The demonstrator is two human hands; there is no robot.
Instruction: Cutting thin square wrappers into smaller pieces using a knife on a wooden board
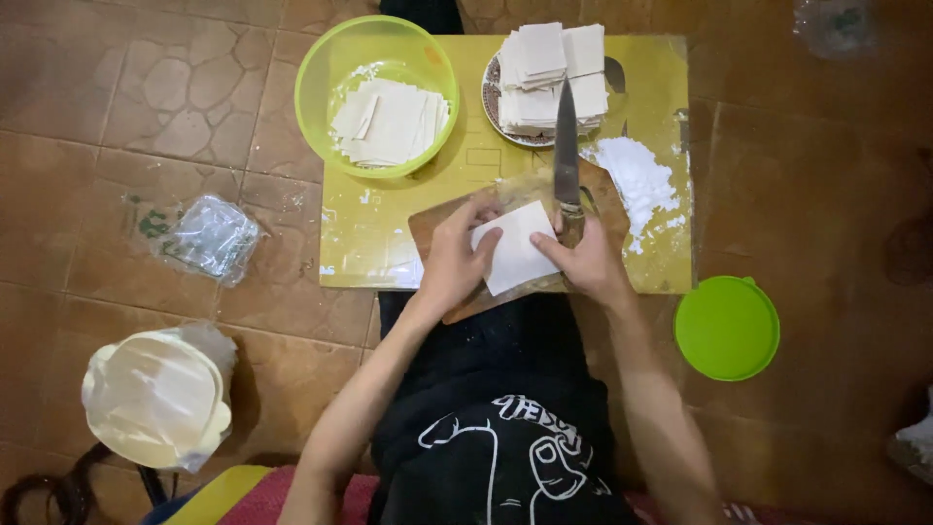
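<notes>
Flat on a wooden cutting board [457,303], a white dough sheet [515,255], pinned at its left edge by left hand [455,255], fingers spread open on top. At its right edge, right hand [588,261] closed round knife [566,146], blade pointing away. Underneath, yellow mat [374,233]; beyond, green bowl [335,58] of cut squares, plate [492,97] of stacked squares, flour heap [637,175]. Right, green lid [727,328].
</notes>
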